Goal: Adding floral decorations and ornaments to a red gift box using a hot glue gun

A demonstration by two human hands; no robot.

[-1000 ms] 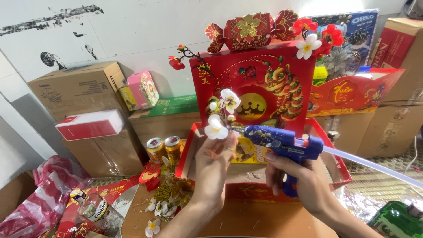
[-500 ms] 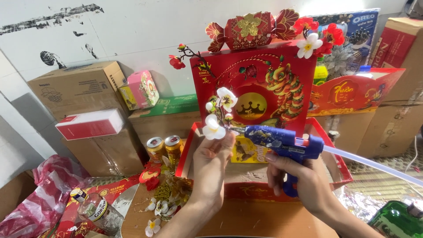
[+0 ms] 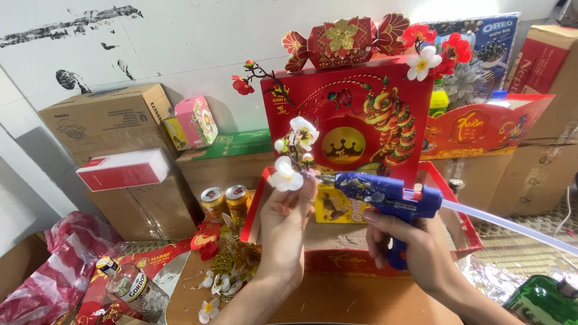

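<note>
I am at the gluing step. My left hand (image 3: 288, 216) pinches a sprig of white flowers (image 3: 294, 155) and holds it up in front of the red gift box (image 3: 361, 114). My right hand (image 3: 415, 241) is closed around the handle of the blue glue gun (image 3: 385, 195), its tip touching the base of the sprig, just beside my left fingers (image 3: 306, 191). The next move, as I judge it, calls for a gentle squeeze and a steady sprig.

Single head view looked forward and slightly down, close over both hands, facing the wall (image 3: 180, 42).
</note>
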